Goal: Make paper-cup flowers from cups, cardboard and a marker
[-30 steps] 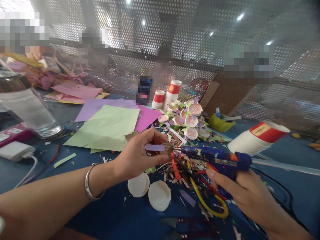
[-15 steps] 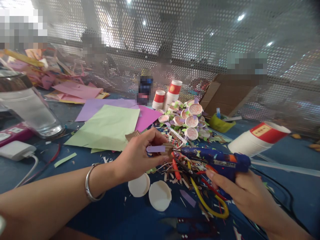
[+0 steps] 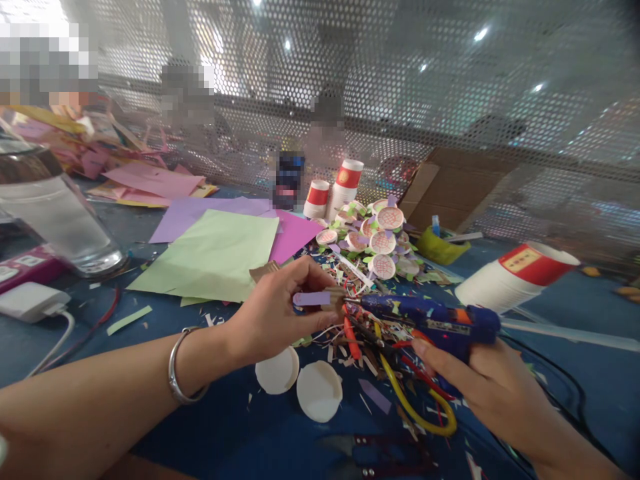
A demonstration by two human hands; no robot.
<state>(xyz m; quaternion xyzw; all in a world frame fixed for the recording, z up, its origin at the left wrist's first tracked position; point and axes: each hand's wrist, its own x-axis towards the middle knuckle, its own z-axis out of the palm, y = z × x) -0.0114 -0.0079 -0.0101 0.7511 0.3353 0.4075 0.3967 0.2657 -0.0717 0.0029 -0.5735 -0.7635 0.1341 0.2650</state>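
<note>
My left hand (image 3: 280,307), with a silver bangle at the wrist, pinches a small piece of brown corrugated cardboard (image 3: 336,299). A lavender paper strip (image 3: 312,299) with a small drawn face lies along that piece. My right hand (image 3: 500,393) is wrapped round the handle of a blue hot glue gun (image 3: 425,313). The gun's metal nozzle meets the cardboard's right edge. Below the left hand lie two white paper discs (image 3: 320,391). Under the gun are yellow-handled scissors (image 3: 400,390) among paper scraps, and dark thread snips (image 3: 375,457) lie at the front.
Behind stands a pile of decorated paper-cup bottoms (image 3: 383,241) beside stacked paper cups (image 3: 346,180). Green paper sheets (image 3: 215,253) lie left of it. At far left are a glass of water (image 3: 85,227) and a white charger (image 3: 35,303). More cups (image 3: 515,277) lean at right, near a cable.
Almost nothing differs. The view has shifted very slightly, while both hands keep the cardboard and glue gun in the same place.
</note>
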